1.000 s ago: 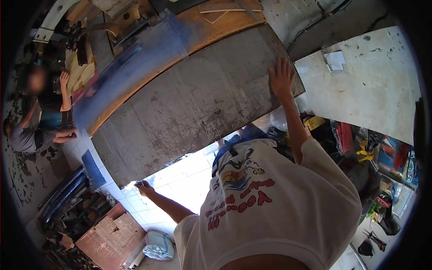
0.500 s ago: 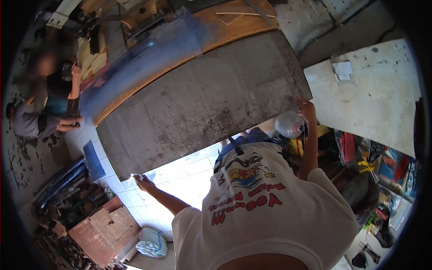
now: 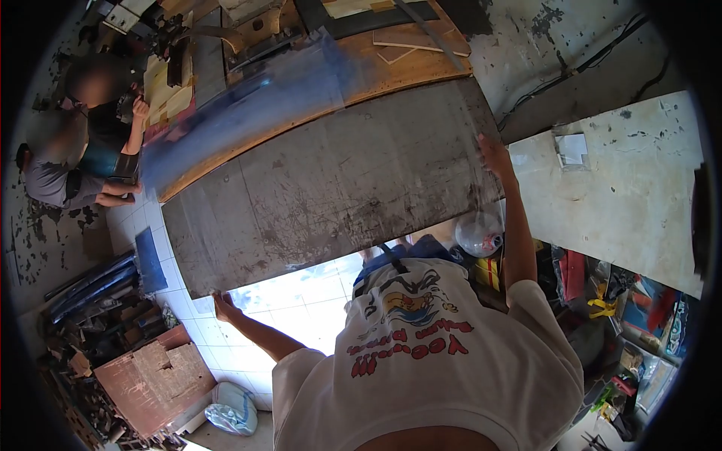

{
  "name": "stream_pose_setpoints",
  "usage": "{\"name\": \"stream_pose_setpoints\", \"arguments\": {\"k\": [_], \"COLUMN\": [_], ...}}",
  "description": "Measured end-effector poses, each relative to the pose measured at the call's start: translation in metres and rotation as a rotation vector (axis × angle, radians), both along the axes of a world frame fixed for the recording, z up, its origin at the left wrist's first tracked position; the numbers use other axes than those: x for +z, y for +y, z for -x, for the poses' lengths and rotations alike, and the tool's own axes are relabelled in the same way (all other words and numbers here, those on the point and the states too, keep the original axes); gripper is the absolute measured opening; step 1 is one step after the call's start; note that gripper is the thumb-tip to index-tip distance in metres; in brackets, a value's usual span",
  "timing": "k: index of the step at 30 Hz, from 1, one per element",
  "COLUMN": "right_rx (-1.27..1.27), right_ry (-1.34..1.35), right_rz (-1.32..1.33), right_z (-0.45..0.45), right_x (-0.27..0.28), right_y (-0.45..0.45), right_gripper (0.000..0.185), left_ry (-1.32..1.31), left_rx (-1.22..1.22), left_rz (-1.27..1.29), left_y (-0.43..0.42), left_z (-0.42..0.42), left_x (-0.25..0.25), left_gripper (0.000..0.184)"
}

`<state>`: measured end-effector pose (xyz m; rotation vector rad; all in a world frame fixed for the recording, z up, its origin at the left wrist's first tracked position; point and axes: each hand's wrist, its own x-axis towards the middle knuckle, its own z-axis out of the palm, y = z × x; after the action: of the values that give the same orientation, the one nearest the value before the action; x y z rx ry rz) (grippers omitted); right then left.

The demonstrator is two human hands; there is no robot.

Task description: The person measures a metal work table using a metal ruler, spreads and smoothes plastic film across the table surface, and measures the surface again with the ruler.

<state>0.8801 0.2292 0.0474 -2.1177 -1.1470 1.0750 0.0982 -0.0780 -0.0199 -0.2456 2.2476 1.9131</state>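
Observation:
A long grey-brown board (image 3: 323,180), scratched and stained, lies at a slant in front of me, its far edge along a wooden worktop (image 3: 301,120). My left hand (image 3: 223,307) is closed on the board's near left corner, with part of the fingers hidden by the edge. Near the board's right end, my right hand (image 3: 494,155) rests with its fingers apart on the surface, slightly blurred.
Two people (image 3: 105,128) (image 3: 56,177) are at the far left. Blue translucent sheeting (image 3: 248,113) covers part of the worktop. A pale panel (image 3: 624,180) stands at the right, above bags and clutter. Wood scraps and a reddish panel (image 3: 154,376) lie lower left.
My right hand moved from the board's top to its near right corner, then back up onto the right end. My left hand stayed at the left corner. The view shifted slightly.

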Motion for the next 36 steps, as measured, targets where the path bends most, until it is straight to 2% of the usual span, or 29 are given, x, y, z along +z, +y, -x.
{"name": "stream_pose_setpoints", "arguments": {"k": [3, 6, 8, 11, 17, 18, 21, 22, 23, 24, 26, 28, 29, 30, 31, 32, 33, 36], "right_rx": [0.200, 0.161, 0.116, 0.057, -0.014, -0.024, -0.024, -0.002, 0.009, 0.017, 0.066, 0.228, 0.144, 0.143, 0.141, 0.136, 0.141, 0.114], "right_ry": [-0.275, -0.380, -0.459, -0.570, -0.650, -0.664, -0.688, -0.686, -0.688, -0.719, -0.736, -0.951, -0.730, -0.863, -0.998, -1.130, -1.137, -1.091], "right_rz": [0.064, -0.085, -0.111, -0.111, -0.063, -0.097, -0.146, -0.119, -0.088, -0.223, -0.513, -0.702, -0.571, -0.464, -0.355, -0.246, -0.228, -0.210], "right_z": [-0.007, -0.021, -0.031, -0.050, -0.068, -0.075, -0.076, -0.068, -0.064, -0.067, -0.084, -0.086, -0.071, -0.055, -0.032, -0.014, -0.027, -0.022], "right_x": [-0.019, -0.028, -0.034, -0.030, -0.021, -0.033, -0.051, -0.045, -0.043, -0.050, -0.085, -0.101, -0.089, -0.079, -0.061, -0.054, -0.082, -0.091], "right_y": [0.007, 0.014, 0.018, 0.020, 0.016, 0.016, 0.021, 0.023, 0.019, 0.012, 0.017, 0.024, 0.025, 0.024, 0.022, 0.022, 0.031, 0.030], "right_gripper": [0.054, 0.053, 0.054, 0.055, 0.056, 0.057, 0.056, 0.054, 0.052, 0.049, 0.043, 0.041, 0.047, 0.050, 0.053, 0.056, 0.061, 0.062], "left_ry": [-0.067, -0.106, -0.084, -0.064, -0.033, -0.039, 0.029, 0.011, 0.033, 0.053, 0.531, 0.698, 0.917, 0.965, 0.896, 0.802, 0.769, 0.710], "left_rx": [-0.036, -0.077, -0.032, -0.085, 0.000, 0.031, 0.155, 0.126, 0.192, 0.259, 0.297, 0.067, -0.204, -0.408, -0.622, -0.724, -0.713, -0.655], "left_rz": [-0.066, -0.088, -0.061, -0.151, 0.025, 0.012, 0.058, -0.108, 0.051, 0.210, 1.043, 1.053, 0.889, 0.929, 1.006, 0.991, 0.994, 1.006], "left_y": [-0.002, -0.002, 0.005, 0.005, 0.020, 0.020, 0.027, 0.015, 0.021, 0.038, 0.028, 0.056, 0.066, 0.083, 0.095, 0.107, 0.115, 0.124], "left_z": [0.002, -0.005, -0.022, -0.050, -0.085, -0.084, -0.083, -0.070, -0.082, -0.100, -0.082, -0.106, -0.113, -0.124, -0.130, -0.135, -0.136, -0.100], "left_x": [0.000, -0.004, -0.007, -0.012, -0.008, -0.010, -0.015, -0.027, -0.009, 0.013, -0.011, 0.022, 0.026, 0.029, 0.025, 0.021, 0.027, 0.019], "left_gripper": [0.039, 0.036, 0.032, 0.031, 0.029, 0.030, 0.052, 0.057, 0.059, 0.060, 0.058, 0.059, 0.056, 0.058, 0.061, 0.063, 0.066, 0.067]}}
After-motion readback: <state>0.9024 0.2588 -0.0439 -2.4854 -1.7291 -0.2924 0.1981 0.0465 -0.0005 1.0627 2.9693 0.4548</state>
